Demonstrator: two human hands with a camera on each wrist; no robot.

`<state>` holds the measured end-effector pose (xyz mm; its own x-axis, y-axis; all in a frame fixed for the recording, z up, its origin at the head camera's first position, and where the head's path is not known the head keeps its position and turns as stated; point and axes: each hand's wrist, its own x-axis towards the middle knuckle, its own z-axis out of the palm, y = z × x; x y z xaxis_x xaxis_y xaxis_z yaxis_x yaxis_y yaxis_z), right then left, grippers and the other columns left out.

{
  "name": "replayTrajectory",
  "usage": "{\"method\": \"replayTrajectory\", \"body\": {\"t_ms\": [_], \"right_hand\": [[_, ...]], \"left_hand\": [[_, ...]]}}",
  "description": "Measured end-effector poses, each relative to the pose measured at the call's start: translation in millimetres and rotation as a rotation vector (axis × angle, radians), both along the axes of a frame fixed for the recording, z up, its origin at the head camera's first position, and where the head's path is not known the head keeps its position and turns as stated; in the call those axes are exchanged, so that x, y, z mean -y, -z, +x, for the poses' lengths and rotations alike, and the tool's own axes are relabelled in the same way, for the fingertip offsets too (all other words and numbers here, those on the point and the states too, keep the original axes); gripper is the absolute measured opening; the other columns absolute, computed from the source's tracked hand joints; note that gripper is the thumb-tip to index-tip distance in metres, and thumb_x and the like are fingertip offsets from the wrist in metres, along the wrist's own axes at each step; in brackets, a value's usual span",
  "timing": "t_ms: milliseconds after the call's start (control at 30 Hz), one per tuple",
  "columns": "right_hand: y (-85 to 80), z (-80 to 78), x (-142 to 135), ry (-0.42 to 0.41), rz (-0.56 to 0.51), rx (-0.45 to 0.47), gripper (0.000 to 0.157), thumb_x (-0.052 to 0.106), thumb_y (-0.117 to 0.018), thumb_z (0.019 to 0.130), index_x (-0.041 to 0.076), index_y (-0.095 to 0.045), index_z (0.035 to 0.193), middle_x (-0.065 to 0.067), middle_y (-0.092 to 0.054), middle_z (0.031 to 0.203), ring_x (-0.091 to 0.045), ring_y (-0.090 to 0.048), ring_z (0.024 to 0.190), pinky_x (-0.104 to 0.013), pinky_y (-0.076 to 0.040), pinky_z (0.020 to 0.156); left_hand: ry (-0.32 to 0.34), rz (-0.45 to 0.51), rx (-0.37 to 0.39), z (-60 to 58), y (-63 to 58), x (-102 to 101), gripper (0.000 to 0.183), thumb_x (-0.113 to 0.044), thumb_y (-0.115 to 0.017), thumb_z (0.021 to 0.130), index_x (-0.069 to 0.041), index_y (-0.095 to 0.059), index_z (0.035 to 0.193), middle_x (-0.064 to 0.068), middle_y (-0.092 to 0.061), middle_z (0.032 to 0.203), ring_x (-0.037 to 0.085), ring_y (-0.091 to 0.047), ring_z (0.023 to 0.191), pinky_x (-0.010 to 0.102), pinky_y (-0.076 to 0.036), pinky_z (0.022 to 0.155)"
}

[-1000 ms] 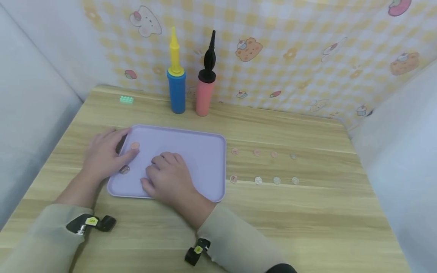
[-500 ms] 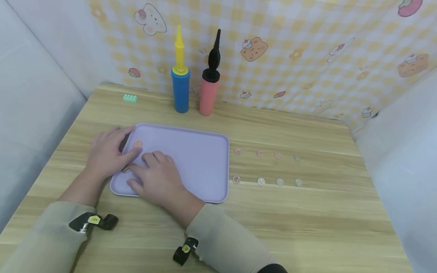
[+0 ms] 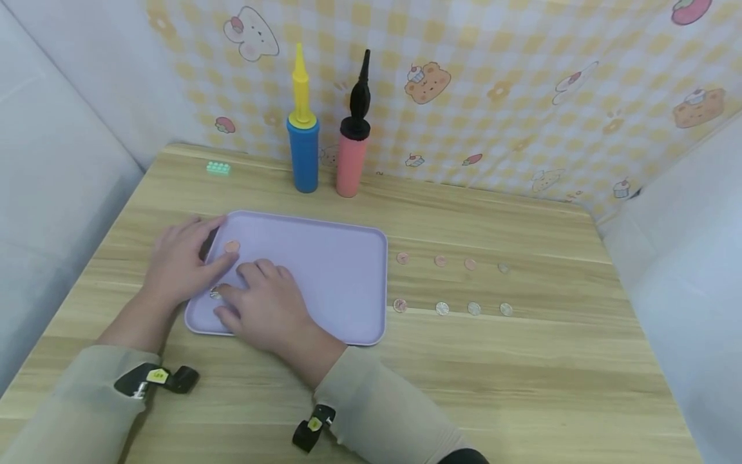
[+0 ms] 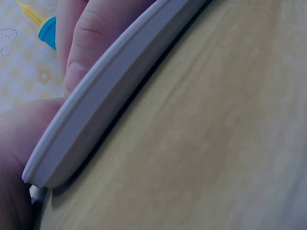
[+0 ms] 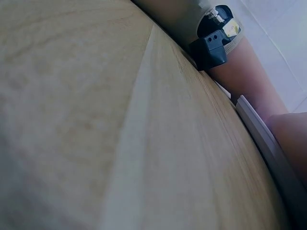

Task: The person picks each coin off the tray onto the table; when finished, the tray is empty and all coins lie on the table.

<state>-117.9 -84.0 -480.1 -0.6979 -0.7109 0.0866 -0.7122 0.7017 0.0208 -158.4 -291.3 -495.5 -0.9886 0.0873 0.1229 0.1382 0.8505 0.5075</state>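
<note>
Across the left side of a lilac tray (image 3: 324,270) lies my left hand (image 3: 181,261), its thumb over the tray floor and its index fingertip at the far corner. A copper-coloured coin (image 3: 232,247) lies just beyond that thumb. My right hand (image 3: 268,301) is over the tray, its index fingertip touching a silvery coin (image 3: 215,292) near the left rim. The right thumb is apart from this coin; the other fingers are bent. In the left wrist view, fingers (image 4: 91,43) show behind the tray's rim (image 4: 96,96); their tips are hidden.
Right of the tray, two rows of coins (image 3: 442,309) lie on the wooden table (image 3: 522,386). Behind it stand a blue pump (image 3: 304,158) with a yellow top and a pink pump (image 3: 350,166) with a black top. A mint toy brick (image 3: 218,167) lies at the back left.
My right hand has moved left, bringing its index finger onto the silvery coin, which has shifted slightly under it. My left hand keeps its place on the tray's edge.
</note>
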Motion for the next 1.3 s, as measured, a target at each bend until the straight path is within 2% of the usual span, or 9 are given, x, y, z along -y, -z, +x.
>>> {"method": "replayTrajectory", "body": {"t_ms": [100,233,367,500,800,933,1067,1133,1300], "right_hand": [[0.3,-1.1,-1.1,-0.007,-0.073,-0.043,0.039,0.059,-0.051,0.107,0.039,-0.079,0.125,0.006,-0.061,0.143,-0.015,-0.049,0.134,-0.032,-0.047,0.105],[3.5,-3.5,-1.0,0.003,-0.16,-0.077,0.032,0.06,-0.062,0.102,0.035,-0.083,0.104,0.007,-0.066,0.134,-0.014,-0.053,0.129,-0.03,-0.047,0.106],[4.6,-5.3,0.5,0.069,-0.215,0.022,0.026,0.061,-0.071,0.097,0.038,-0.081,0.103,0.008,-0.066,0.132,-0.014,-0.052,0.129,-0.03,-0.042,0.111],[2.1,-5.0,1.9,0.133,-0.219,0.12,0.024,0.061,-0.075,0.095,0.041,-0.081,0.107,0.009,-0.062,0.135,-0.015,-0.047,0.133,-0.031,-0.038,0.113],[-1.0,-5.6,3.3,0.165,-0.18,0.263,0.025,0.06,-0.073,0.096,0.042,-0.08,0.112,0.009,-0.052,0.148,-0.015,-0.033,0.145,-0.036,-0.032,0.118],[0.0,-4.2,2.1,0.113,-0.202,0.236,0.022,0.054,-0.074,0.098,0.038,-0.078,0.113,0.011,-0.056,0.142,-0.015,-0.035,0.144,-0.036,-0.032,0.118],[-1.4,-1.9,1.0,0.01,-0.236,0.189,0.015,0.044,-0.072,0.102,0.037,-0.076,0.115,0.023,-0.067,0.124,-0.007,-0.048,0.132,-0.028,-0.034,0.111],[-2.5,-0.8,-0.4,-0.046,-0.238,0.157,0.017,0.04,-0.07,0.105,0.037,-0.078,0.12,0.026,-0.072,0.118,-0.003,-0.054,0.124,-0.025,-0.037,0.105],[-1.3,-1.5,-6.0,-0.129,-0.303,0.136,0.025,0.038,-0.076,0.101,0.033,-0.081,0.125,0.021,-0.077,0.115,0.0,-0.062,0.115,-0.017,-0.042,0.101]], "left_hand": [[-0.002,0.0,-0.003,-0.3,-0.7,0.3,0.079,-0.053,-0.065,0.101,-0.009,-0.044,0.162,0.031,-0.044,0.16,0.056,-0.029,0.151,0.076,-0.012,0.119],[-0.003,0.002,-0.01,-0.6,-1.5,0.9,0.078,-0.052,-0.065,0.101,-0.009,-0.044,0.162,0.031,-0.044,0.16,0.056,-0.029,0.151,0.076,-0.012,0.12],[0.0,0.011,-0.024,-0.7,-2.1,1.9,0.077,-0.051,-0.066,0.101,-0.009,-0.045,0.162,0.032,-0.045,0.159,0.057,-0.031,0.149,0.077,-0.012,0.119],[0.005,0.019,-0.038,-0.9,-2.4,2.9,0.076,-0.05,-0.067,0.1,-0.008,-0.046,0.161,0.032,-0.046,0.158,0.058,-0.032,0.148,0.078,-0.013,0.118],[0.007,0.018,-0.035,0.2,-0.9,2.5,0.076,-0.049,-0.068,0.1,-0.008,-0.047,0.16,0.032,-0.047,0.158,0.059,-0.033,0.147,0.077,-0.014,0.118],[0.004,0.021,-0.028,1.6,0.2,2.6,0.076,-0.049,-0.067,0.1,-0.009,-0.046,0.161,0.032,-0.045,0.159,0.059,-0.032,0.148,0.077,-0.012,0.118],[0.004,0.027,-0.022,3.0,-0.1,3.6,0.075,-0.049,-0.066,0.102,-0.008,-0.045,0.161,0.032,-0.044,0.159,0.058,-0.03,0.15,0.076,-0.01,0.12],[0.005,0.025,-0.026,2.8,0.6,3.9,0.075,-0.049,-0.066,0.102,-0.008,-0.045,0.161,0.032,-0.045,0.159,0.057,-0.03,0.15,0.077,-0.01,0.12],[0.011,0.016,-0.041,1.2,3.5,2.9,0.076,-0.05,-0.067,0.1,-0.008,-0.046,0.16,0.031,-0.047,0.158,0.057,-0.031,0.15,0.077,-0.011,0.119]]}}
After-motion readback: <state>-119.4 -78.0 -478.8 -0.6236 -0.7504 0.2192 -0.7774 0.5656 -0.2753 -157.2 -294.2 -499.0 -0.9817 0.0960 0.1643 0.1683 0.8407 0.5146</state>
